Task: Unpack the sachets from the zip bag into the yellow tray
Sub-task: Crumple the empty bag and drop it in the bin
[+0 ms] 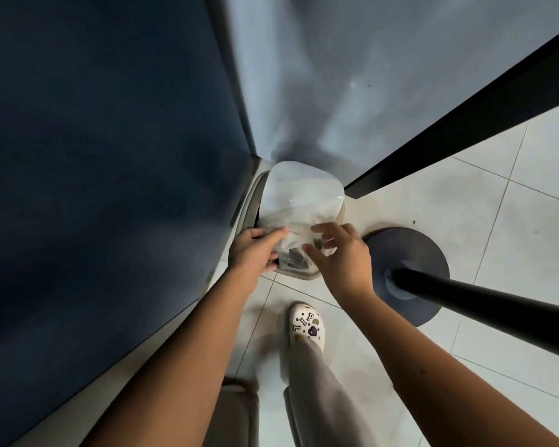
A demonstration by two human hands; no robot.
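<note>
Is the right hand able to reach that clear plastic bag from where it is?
Probably yes: the right hand is open, right beside the clear bag that the left hand holds over the bin; nothing lies between them.

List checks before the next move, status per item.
1. Left hand grips the zip bag: ok.
2. Right hand holds the bag: not ok, fingers spread.
3. Bag is over the beige bin: ok.
4. Bag is empty of sachets: cannot tell.
5. Yellow tray in view: not ok.
</note>
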